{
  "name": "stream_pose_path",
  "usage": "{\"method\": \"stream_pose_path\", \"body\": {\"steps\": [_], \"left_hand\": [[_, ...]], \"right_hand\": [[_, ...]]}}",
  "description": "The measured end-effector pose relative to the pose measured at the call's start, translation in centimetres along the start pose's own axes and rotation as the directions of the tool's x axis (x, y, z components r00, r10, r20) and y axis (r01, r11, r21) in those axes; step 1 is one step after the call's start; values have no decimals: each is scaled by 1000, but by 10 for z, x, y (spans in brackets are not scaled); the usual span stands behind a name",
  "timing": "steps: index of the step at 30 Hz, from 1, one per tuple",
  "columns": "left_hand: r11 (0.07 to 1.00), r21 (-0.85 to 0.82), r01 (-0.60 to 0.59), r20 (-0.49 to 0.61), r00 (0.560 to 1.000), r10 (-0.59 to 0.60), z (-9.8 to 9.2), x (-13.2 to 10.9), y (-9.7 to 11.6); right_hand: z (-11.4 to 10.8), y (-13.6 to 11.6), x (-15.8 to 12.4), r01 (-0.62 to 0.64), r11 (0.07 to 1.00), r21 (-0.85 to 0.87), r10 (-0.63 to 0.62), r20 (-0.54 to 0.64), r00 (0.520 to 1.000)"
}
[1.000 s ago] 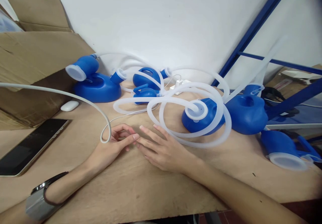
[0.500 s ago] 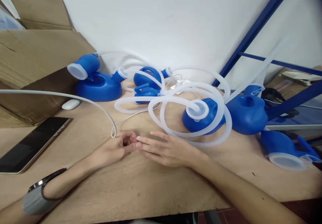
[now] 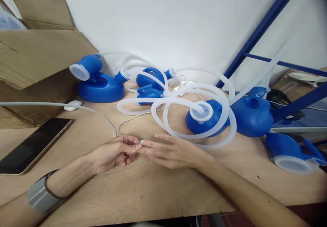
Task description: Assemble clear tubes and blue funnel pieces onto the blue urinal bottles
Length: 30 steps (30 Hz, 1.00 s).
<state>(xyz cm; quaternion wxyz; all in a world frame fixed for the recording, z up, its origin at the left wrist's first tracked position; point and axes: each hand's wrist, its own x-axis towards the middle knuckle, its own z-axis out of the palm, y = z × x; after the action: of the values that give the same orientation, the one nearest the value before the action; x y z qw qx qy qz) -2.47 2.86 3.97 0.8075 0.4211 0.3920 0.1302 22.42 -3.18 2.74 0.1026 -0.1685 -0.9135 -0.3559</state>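
Over the front middle of the table, my left hand is closed in a pinch, thumb against forefinger. Anything between them is too small or hidden to make out. My right hand is open, fingers stretched out toward the left, their tips meeting the left thumb and forefinger. A white cable loops down just behind my left hand. Beyond my right hand lies a coil of translucent ribbed hose. It runs to the white cap of a round blue plastic bottle.
More blue bottles stand at the back left and right. One blue bottle lies at the right edge. A tablet, a white mouse and an open cardboard box occupy the left. A blue metal frame rises at right.
My left wrist has turned, and its fingers have gone from a loose ring to a tighter pinch. The cable's left part has sunk across the mouse. The right hand has barely moved.
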Motion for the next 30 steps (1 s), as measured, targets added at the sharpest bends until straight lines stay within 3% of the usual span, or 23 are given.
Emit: {"method": "stream_pose_path", "body": {"steps": [3, 7, 18, 30], "left_hand": [[992, -123, -30, -62, 998, 22, -1, 2, 0], [983, -158, -91, -97, 992, 76, -3, 5, 3], [984, -100, -147, -67, 988, 141, 0, 2, 1], [994, 61, -92, -91, 991, 98, 2, -2, 3]], "right_hand": [[1, 3, -2, -26, 1000, -1, 26, -14, 1000], [2, 7, -4, -54, 999, -3, 54, 1, 999], [4, 7, -6, -38, 999, 38, 38, 6, 999], [-2, 3, -4, -1, 999, 42, 1, -3, 1000]]}}
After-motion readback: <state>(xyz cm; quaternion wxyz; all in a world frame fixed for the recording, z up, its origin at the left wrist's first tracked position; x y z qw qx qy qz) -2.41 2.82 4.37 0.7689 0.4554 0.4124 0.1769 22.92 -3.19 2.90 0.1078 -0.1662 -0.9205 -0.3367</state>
